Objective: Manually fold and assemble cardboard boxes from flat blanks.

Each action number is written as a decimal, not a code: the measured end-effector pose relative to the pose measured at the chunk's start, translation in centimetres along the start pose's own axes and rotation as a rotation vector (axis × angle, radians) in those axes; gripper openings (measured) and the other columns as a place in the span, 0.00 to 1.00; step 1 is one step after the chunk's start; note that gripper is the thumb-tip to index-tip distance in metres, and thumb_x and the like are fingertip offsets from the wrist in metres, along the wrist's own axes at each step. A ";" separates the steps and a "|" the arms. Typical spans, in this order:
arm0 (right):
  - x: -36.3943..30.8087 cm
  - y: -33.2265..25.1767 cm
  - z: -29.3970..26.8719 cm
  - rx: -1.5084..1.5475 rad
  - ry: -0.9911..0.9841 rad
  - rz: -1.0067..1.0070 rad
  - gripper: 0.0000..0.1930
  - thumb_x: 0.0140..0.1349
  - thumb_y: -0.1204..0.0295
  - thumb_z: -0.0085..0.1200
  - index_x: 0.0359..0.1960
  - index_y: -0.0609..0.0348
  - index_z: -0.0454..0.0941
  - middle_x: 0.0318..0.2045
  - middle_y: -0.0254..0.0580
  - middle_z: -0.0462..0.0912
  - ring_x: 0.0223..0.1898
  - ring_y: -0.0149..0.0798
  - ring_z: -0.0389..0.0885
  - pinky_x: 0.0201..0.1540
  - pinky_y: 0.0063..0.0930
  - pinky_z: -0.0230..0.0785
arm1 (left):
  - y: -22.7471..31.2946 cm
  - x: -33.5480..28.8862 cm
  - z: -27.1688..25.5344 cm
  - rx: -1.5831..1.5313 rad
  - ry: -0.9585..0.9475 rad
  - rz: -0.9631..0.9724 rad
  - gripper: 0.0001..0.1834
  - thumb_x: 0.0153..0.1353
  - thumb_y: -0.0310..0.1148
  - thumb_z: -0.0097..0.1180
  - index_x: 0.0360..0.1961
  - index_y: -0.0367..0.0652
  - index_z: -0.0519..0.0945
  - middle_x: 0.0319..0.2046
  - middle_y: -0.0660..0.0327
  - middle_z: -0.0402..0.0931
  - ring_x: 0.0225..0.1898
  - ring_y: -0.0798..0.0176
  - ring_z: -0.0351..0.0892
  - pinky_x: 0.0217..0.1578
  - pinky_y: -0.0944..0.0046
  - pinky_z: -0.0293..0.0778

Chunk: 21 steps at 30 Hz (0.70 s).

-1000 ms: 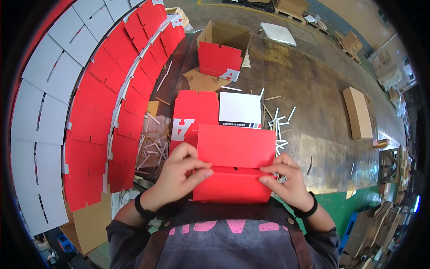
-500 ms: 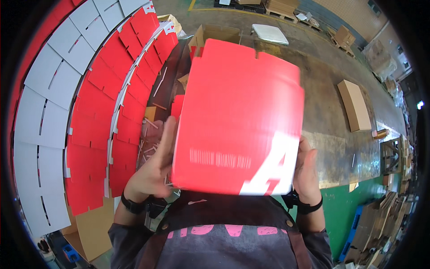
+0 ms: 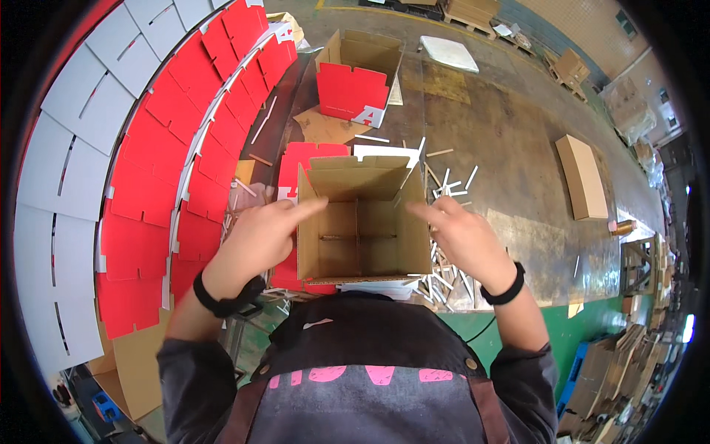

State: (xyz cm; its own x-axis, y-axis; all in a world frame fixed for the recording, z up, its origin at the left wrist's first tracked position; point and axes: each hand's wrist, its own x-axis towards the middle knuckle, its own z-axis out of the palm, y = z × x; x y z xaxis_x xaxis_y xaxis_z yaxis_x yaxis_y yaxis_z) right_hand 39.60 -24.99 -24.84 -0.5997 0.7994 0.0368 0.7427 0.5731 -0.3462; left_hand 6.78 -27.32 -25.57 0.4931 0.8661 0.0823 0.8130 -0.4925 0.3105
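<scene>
An open-topped cardboard box stands upright close in front of my body, its plain brown inside facing up and a cross of seams on its bottom. Over its left wall reaches the stretched index finger of my left hand; the lower fingers are bent and partly hidden. Across the right wall my right hand points inward the same way, fingertips just inside the rim. Neither hand visibly pinches the walls. Behind and left of the box lies a red sheet.
Stacked red blanks and white blanks rise along the left. A second open red box stands farther back. White and brown strips litter the table. A long brown carton sits at right.
The red box has been lowered and turned so its open top faces up. Both hands have moved from its sides to above its rim, index fingers pointing inward.
</scene>
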 end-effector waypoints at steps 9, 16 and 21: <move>0.8 2.9 3.8 0.194 0.138 -0.045 0.14 0.47 0.86 0.52 0.34 0.56 0.81 0.30 0.49 0.78 0.37 0.53 0.82 0.36 0.43 0.75 | -1.5 0.2 2.2 0.086 -0.125 0.025 0.10 0.46 0.22 0.56 0.32 0.42 0.81 0.25 0.51 0.79 0.32 0.47 0.82 0.29 0.49 0.76; -3.8 3.5 6.7 0.212 0.398 0.398 0.25 0.47 0.85 0.54 0.51 0.59 0.73 0.33 0.49 0.80 0.33 0.48 0.81 0.36 0.39 0.73 | -0.5 -1.3 3.7 -0.078 0.191 0.050 0.31 0.42 0.19 0.55 0.53 0.46 0.77 0.23 0.53 0.76 0.28 0.47 0.79 0.29 0.49 0.74; -3.7 -1.4 0.4 0.028 0.338 0.139 0.32 0.39 0.84 0.53 0.54 0.56 0.74 0.67 0.48 0.66 0.72 0.52 0.54 0.67 0.63 0.38 | -1.0 -1.9 5.9 -0.134 0.399 -0.054 0.40 0.41 0.20 0.53 0.63 0.45 0.69 0.23 0.54 0.75 0.26 0.48 0.78 0.29 0.51 0.74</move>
State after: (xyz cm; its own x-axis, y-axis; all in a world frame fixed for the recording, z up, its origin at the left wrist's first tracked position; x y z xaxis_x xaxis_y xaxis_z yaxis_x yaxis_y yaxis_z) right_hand 40.65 -28.86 -24.91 -0.3573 0.8865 0.2940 0.7993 0.4531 -0.3947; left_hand 6.85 -28.96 -31.60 0.2711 0.8687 0.4145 0.7740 -0.4527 0.4426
